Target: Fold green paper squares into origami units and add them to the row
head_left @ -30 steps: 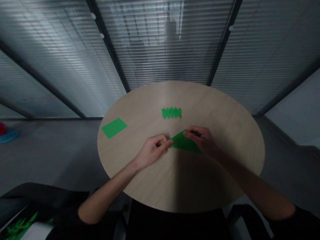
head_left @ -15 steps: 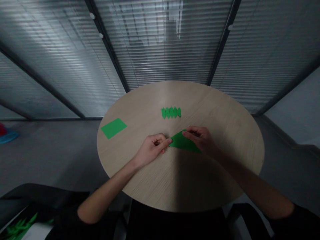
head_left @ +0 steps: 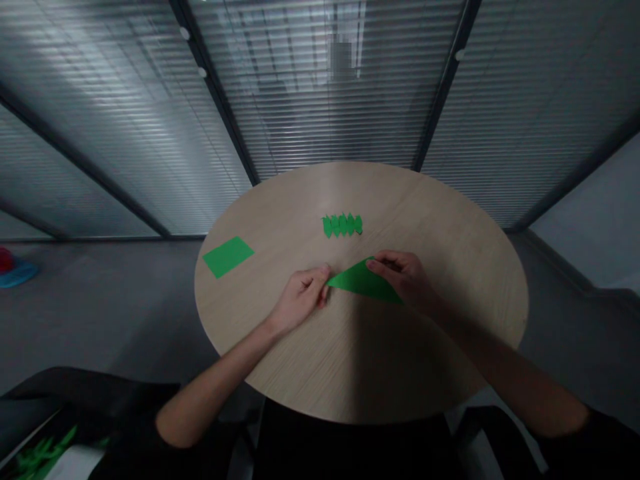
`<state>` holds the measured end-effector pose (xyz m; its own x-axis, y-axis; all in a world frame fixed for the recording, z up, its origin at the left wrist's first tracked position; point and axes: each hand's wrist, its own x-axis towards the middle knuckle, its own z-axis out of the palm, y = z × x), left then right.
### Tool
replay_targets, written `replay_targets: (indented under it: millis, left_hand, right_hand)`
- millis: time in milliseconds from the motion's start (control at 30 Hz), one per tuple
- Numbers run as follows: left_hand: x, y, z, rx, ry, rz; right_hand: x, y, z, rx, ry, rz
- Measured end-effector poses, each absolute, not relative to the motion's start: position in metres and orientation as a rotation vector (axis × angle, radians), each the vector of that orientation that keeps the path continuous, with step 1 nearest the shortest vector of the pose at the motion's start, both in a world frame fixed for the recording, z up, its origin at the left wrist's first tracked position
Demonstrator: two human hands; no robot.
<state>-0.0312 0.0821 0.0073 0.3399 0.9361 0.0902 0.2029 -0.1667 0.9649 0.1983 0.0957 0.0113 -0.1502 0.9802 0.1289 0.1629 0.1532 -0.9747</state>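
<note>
A green paper folded into a triangle (head_left: 363, 283) lies on the round wooden table (head_left: 450, 253) in front of me. My left hand (head_left: 300, 300) is closed, its fingertips pinching the triangle's left tip. My right hand (head_left: 405, 277) rests on the triangle's right part, fingers curled down and pressing the top corner. Behind them, a row of folded green paper pieces (head_left: 343, 225) lies on the table.
A flat green paper sheet (head_left: 228, 256) lies near the table's left edge. Glass walls with blinds stand behind the table. A white tray with green paper pieces (head_left: 40, 457) shows at the lower left. A red and blue object (head_left: 13, 267) lies on the floor at far left.
My left hand has slid a little left along the triangle to its tip, which now shows further left. My right hand has hardly moved.
</note>
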Motion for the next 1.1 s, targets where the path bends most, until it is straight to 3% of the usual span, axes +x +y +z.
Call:
replay_targets:
  millis: [233, 1100]
  left_hand:
    - [-0.017, 0.077, 0.009, 1.405, 0.825, 0.646]
    - [-0.018, 0.079, -0.002, 1.488, 0.939, 0.819]
  right_hand:
    - [0.194, 0.094, 0.008, -1.105, -1.520, 1.144]
    - [0.195, 0.096, 0.011, -1.152, -1.488, 1.162]
